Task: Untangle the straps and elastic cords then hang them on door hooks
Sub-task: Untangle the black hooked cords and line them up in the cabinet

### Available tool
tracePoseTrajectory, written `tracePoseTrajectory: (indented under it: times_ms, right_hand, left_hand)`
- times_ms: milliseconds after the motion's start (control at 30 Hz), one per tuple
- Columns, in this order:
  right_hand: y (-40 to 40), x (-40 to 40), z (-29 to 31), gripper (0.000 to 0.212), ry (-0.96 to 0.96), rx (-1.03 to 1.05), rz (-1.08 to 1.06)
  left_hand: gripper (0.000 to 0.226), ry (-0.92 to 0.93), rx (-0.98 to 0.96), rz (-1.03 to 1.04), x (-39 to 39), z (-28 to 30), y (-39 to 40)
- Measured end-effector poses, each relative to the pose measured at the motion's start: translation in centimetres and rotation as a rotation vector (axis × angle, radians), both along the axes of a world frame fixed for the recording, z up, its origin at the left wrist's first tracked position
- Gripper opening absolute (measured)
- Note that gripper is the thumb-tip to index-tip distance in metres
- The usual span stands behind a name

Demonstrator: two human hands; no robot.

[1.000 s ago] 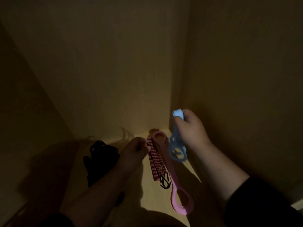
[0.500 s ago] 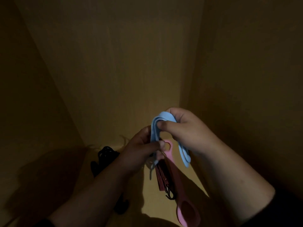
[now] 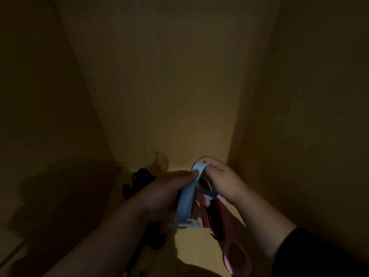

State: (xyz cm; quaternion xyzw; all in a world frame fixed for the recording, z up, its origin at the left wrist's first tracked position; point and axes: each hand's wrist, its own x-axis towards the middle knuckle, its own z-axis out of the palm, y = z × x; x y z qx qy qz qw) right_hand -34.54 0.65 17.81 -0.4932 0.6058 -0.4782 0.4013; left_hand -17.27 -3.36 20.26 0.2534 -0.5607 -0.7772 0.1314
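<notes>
Blue strap (image 3: 186, 198) is now stretched between both hands, lifted above the pink strap (image 3: 235, 250) on the floor; a second ago only the right hand (image 3: 221, 180) held it. The left hand (image 3: 169, 192) pinches its upper fold, the right grips the loop, so untangling is under way.

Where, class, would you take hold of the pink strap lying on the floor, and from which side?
Grip the pink strap at its wide oval loop nearest the camera, coming from above. That end lies flat and clear, while its far end is hidden under both hands.
</notes>
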Motion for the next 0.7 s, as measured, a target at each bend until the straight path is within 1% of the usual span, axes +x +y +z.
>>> tracePoseTrajectory:
  times_ms: [33,100,167,267,333,367,467,500,533,633,700]
  right_hand:
    - [-0.3,0.3,-0.1,0.023,-0.073,-0.009,0.029]
    - [-0.8,0.5,-0.7,0.023,-0.18,0.007,0.082]
    - [-1.3,0.3,-1.8,0.028,-0.185,0.037,0.123]
    - [-1.9,-0.8,-4.7,0.055,-0.256,0.055,0.161]
    - [-2.5,-1.7,-6.9,0.064,-0.238,0.129,0.082]
    - [-2.9,-2.1,-8.1,0.067,-0.162,0.19,0.016]
    - [-3.8,-3.0,-11.7,0.066,0.304,0.438,-0.227]
    - [-4.0,-3.2,-12.9,0.065,0.44,0.495,-0.26]
    - [-4.3,-3.2,-14.0,0.065,0.528,0.525,-0.268]
    - [-4.6,-2.1,-16.1,0.06,0.687,0.528,-0.288]
    - [-4.7,-1.3,-17.1,0.046,0.728,0.5,-0.35]
  left_hand:
    - [0.04,-0.058,0.067,-0.04,0.1,-0.1,0.1]
    - [0.03,-0.11,0.081,-0.029,0.1,-0.7,0.3]
    - [0.027,-0.042,0.043,0.072,-0.2,-1.3,0.4]
    - [0.024,0.073,0.039,0.209,0.0,-1.3,0.2]
    - [0.026,0.06,0.004,0.25,0.5,-1.3,-0.1]
    - [0.027,0.053,-0.01,0.268,0.8,-1.4,-0.2]
    - [0.024,0.052,0.006,0.31,1.6,-1.8,-0.6]
    - [0.025,0.052,0.028,0.325,1.8,-2.0,-0.7]
    - [0.024,0.057,0.058,0.344,2.1,-2.1,-0.8]
    - [0.022,0.07,0.114,0.382,2.8,-2.6,-1.2]
    - [0.022,0.055,0.115,0.42,3.0,-3.3,-1.2]
